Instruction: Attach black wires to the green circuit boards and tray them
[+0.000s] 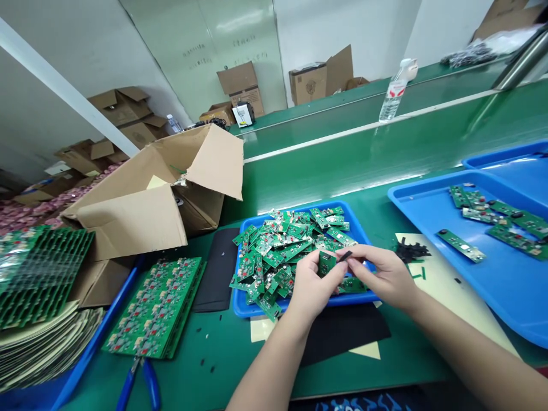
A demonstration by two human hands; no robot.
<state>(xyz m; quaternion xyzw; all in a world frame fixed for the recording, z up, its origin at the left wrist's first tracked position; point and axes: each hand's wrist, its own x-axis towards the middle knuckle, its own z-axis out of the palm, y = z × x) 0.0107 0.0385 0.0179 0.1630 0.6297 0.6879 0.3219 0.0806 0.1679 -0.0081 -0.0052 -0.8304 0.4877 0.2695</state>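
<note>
My left hand [314,282] grips a small green circuit board [326,263] over the front edge of a blue tray [240,311]. Close beside it, my right hand [379,273] pinches a short black strip [345,256] against the board's right end. Loose green circuit boards [274,248] with red and white parts lie heaped in that tray. To the right of my right hand, a pile of black strips [411,250] rests on cream paper [454,297]. Black foam sheet [346,334] lies below my hands.
Several boards lie in a larger blue tray [471,285] at right. Unsplit board panels [160,302], blue-handled pliers [137,382] and an open cardboard box [128,220] are on the left. A water bottle [391,97] stands at the back.
</note>
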